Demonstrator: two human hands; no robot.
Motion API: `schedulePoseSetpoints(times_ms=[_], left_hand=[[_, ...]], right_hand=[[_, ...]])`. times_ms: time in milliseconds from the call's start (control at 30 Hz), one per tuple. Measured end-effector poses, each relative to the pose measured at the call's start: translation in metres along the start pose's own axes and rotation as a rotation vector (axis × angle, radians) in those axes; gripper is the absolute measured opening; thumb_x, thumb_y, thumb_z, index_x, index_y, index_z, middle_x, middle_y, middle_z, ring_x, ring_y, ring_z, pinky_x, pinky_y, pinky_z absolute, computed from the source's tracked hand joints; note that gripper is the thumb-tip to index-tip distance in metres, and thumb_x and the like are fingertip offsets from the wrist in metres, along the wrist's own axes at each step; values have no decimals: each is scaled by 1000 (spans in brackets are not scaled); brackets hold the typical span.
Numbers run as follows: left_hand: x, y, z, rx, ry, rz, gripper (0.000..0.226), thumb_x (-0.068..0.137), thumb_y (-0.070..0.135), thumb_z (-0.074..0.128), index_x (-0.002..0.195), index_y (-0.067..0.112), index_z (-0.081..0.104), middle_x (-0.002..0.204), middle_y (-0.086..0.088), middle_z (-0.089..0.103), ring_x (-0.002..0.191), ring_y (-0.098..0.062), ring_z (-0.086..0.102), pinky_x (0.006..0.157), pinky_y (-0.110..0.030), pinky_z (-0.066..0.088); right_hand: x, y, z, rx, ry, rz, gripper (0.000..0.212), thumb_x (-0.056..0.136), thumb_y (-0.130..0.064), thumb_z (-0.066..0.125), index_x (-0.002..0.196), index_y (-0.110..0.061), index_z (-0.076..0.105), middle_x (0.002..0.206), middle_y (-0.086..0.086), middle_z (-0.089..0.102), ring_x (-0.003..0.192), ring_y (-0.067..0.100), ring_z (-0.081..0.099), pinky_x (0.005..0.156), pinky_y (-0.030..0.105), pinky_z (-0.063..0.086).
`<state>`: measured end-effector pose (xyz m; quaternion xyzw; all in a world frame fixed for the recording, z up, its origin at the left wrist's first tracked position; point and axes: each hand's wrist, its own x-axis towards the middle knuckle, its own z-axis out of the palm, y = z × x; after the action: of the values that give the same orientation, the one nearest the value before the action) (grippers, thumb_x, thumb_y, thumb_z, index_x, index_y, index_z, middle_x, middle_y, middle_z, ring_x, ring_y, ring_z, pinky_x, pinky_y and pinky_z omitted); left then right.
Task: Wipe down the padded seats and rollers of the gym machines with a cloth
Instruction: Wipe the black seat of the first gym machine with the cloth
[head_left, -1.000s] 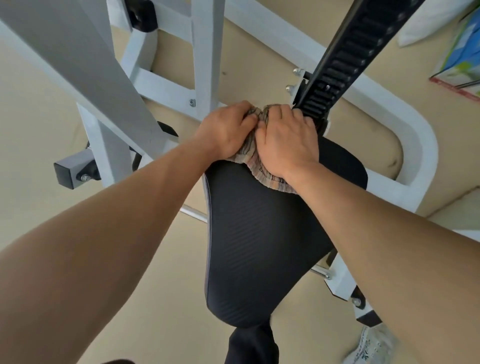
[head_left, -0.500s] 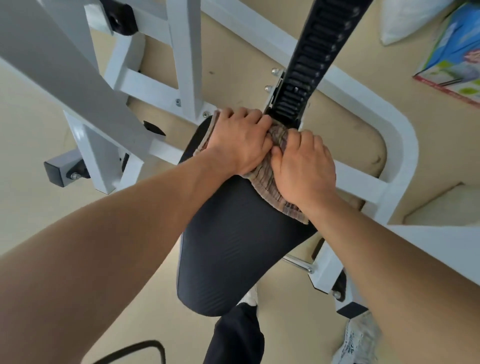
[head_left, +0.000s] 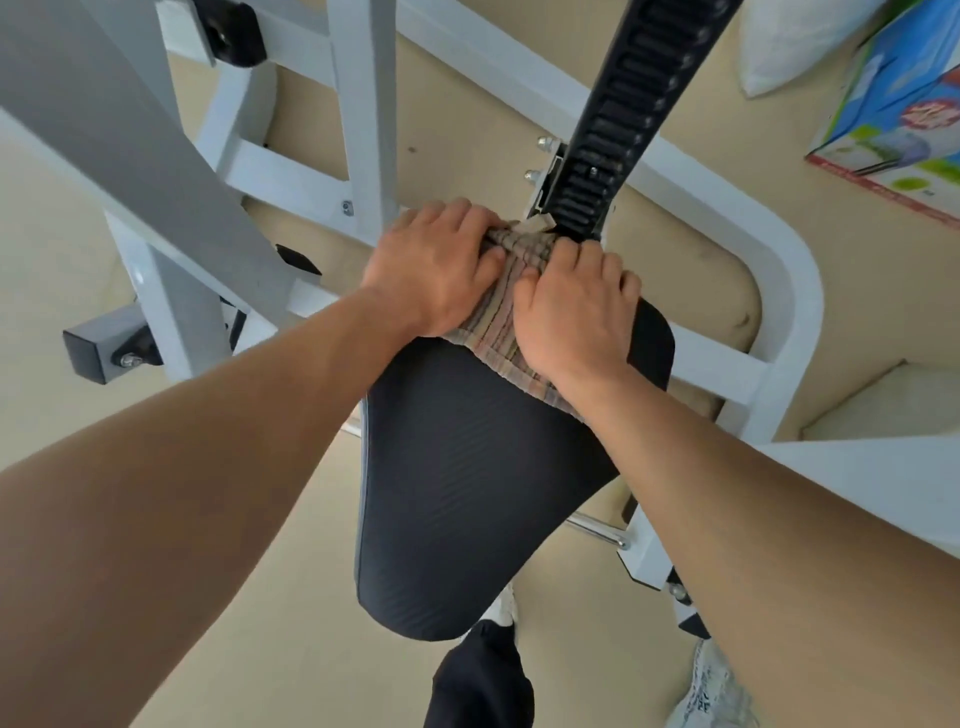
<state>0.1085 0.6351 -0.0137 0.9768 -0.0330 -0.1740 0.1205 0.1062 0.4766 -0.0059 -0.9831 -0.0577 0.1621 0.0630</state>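
1. A beige floor (head_left: 260, 597) lies under a white machine frame (head_left: 789, 291).
2. Nearest, a dark trouser leg (head_left: 480, 675) and a pale shoe (head_left: 711, 691) show below the forearms.
3. The black padded seat (head_left: 467, 493) runs from there up to both hands.
4. The striped cloth (head_left: 498, 317) lies bunched on the seat's far end, pinned under both hands.
5. The left hand (head_left: 436, 270) presses on it, fingers curled; the right hand (head_left: 576, 317), just beside, presses palm-down.
6. Beyond the fingertips rises a black notched rail (head_left: 634, 104); the cloth seems to touch its base.
7. Far right of the right hand lies a colourful box (head_left: 904, 104).
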Motion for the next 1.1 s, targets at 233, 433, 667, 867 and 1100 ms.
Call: schedulePoseSetpoints(times_ms=[233, 433, 667, 867, 1100], left_hand=[[-19, -25, -4, -103, -24, -373, 43, 104, 44, 25, 116, 10, 49, 122, -19, 57, 114, -38, 54, 92, -47, 41], [-7, 20, 0, 158, 31, -250, 45, 97, 44, 28, 125, 14, 48, 124, -15, 54, 113, -37, 50, 94, -51, 39], [11, 112, 22, 190, -34, 212, 45, 101, 46, 26, 127, 21, 53, 128, -5, 57, 118, -31, 51, 105, -50, 31], [-5, 63, 29, 33, 31, 203, 55, 102, 51, 24, 148, 28, 40, 150, -1, 45, 143, -25, 35, 122, -43, 18], [-3, -6, 2, -145, 10, -102, 47, 104, 43, 30, 140, 20, 49, 135, -6, 55, 126, -27, 49, 102, -40, 37]], right_hand=[[17, -46, 6, 56, -15, -346, 47, 100, -39, 33, 138, -14, 48, 132, 8, 56, 121, 28, 52, 102, 41, 38], [2, 32, -5, -24, -43, -199, 57, 100, -54, 28, 132, -12, 51, 123, 15, 59, 112, 32, 55, 91, 45, 45], [-36, 105, -8, 44, -184, 213, 57, 105, -47, 20, 115, -5, 58, 115, 20, 67, 107, 40, 61, 90, 48, 43], [-50, 74, -15, -41, -33, -44, 60, 99, -30, 36, 153, -6, 31, 153, 19, 40, 139, 36, 39, 115, 47, 32], [6, -22, 6, -28, -208, -283, 66, 102, -39, 18, 161, -12, 6, 169, 8, 8, 156, 23, 6, 127, 42, 6]])
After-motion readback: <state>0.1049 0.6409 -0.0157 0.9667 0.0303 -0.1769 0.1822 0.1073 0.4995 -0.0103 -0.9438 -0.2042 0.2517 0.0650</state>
